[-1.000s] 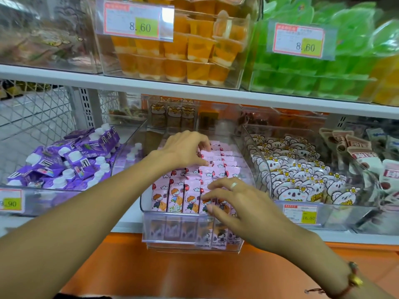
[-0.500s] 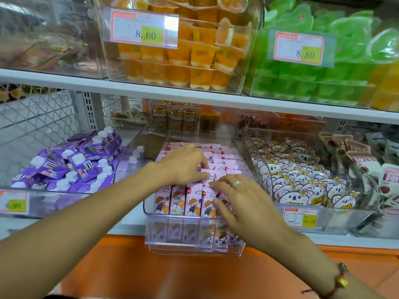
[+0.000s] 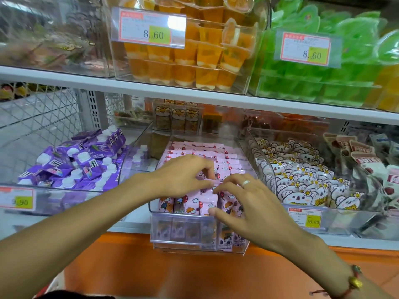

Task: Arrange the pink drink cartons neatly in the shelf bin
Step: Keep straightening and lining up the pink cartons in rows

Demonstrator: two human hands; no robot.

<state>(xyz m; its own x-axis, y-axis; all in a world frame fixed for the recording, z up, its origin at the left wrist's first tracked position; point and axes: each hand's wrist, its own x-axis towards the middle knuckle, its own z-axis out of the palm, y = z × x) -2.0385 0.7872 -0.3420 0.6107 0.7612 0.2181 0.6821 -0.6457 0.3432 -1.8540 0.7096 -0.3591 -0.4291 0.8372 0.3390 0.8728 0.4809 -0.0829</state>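
Observation:
Pink drink cartons [image 3: 224,167] with cartoon prints stand in rows inside a clear shelf bin [image 3: 183,230] at the middle of the lower shelf. My left hand [image 3: 183,175] lies over the middle rows, its fingers curled down round carton tops. My right hand [image 3: 252,203], with a ring, is over the front right rows. Its thumb and fingertips pinch a front-row carton [image 3: 207,200] that leans slightly. The hands nearly touch and hide the cartons beneath them.
A bin of purple pouches [image 3: 82,165] stands to the left, a bin of koala-print packets [image 3: 302,184] to the right. The upper shelf holds orange jelly cups [image 3: 194,61] and green jelly cups [image 3: 323,78]. An orange ledge [image 3: 194,272] runs below the bin.
My left hand has slid from the back rows toward the front. My right hand has closed in to meet it, its thumb now on a front-row carton.

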